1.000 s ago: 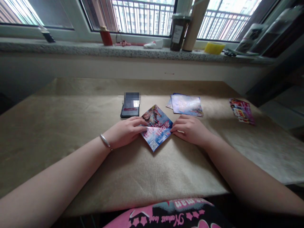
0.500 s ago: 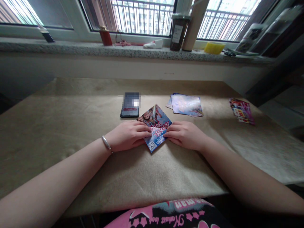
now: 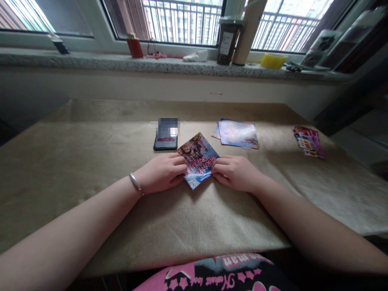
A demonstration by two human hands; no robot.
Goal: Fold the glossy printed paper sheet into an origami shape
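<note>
The left hand (image 3: 163, 171) and right hand (image 3: 237, 172) hide parts of the leaflet (image 3: 199, 155); pixelation blurs the far end of the smartphone (image 3: 165, 144); print on the jar label (image 3: 226, 43) is illegibly small.

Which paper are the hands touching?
The paper turned like a diamond, between the left hand and right hand. The bluish papers behind it and the reddish papers at far right lie untouched.

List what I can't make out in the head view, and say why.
All in the head view:
- Printed sheet: side edges partly covered by the left hand and right hand; small print too tiny.
- Phone: upper screen pixelated.
- Blue sheets: lower ones mostly hidden beneath the top one.
- Tan tube: cut off by the top edge.
</note>
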